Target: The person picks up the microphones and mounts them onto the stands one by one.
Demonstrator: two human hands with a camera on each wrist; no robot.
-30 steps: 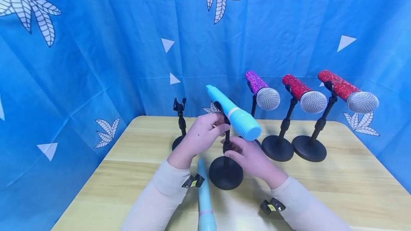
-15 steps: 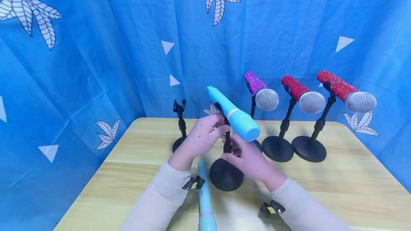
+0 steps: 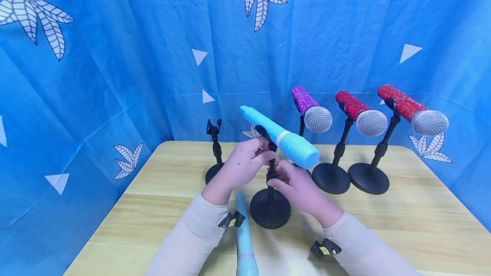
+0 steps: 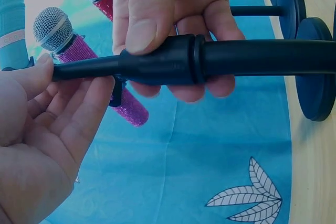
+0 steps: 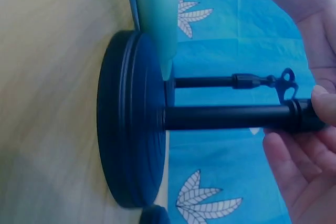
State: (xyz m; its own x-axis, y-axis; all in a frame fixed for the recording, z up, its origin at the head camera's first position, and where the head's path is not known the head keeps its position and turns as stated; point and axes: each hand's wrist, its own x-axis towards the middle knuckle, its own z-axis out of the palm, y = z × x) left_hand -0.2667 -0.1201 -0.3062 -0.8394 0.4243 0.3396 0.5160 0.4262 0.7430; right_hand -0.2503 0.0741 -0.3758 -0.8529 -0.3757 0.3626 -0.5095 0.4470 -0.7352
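Note:
A light blue microphone (image 3: 281, 135) lies tilted in the clip of a black microphone stand (image 3: 270, 210), its thick head toward the lower right. My left hand (image 3: 245, 161) pinches the thin upper pole just under that clip, thumb and fingers on either side. Lower down, my right hand (image 3: 299, 188) holds the stand's thicker collar (image 4: 163, 59), with the thumb on it in the left wrist view. The round base rests on the table, as the right wrist view (image 5: 131, 119) shows from the side. Beside it lies a second light blue microphone (image 3: 245, 242), partly covered by the left wrist.
To the back right, a purple glittery microphone (image 3: 304, 99) and two red ones, a nearer red microphone (image 3: 353, 103) and a rightmost red microphone (image 3: 402, 99), sit on stands. Another stand (image 3: 215, 139) at the left bears only its clip. Blue curtains (image 3: 153, 54) surround the wooden table (image 3: 126, 233).
The mounted blue microphone has swung about the stand, its tail going left and its head right. My right fingers have shifted slightly on the collar; the left hand keeps its place.

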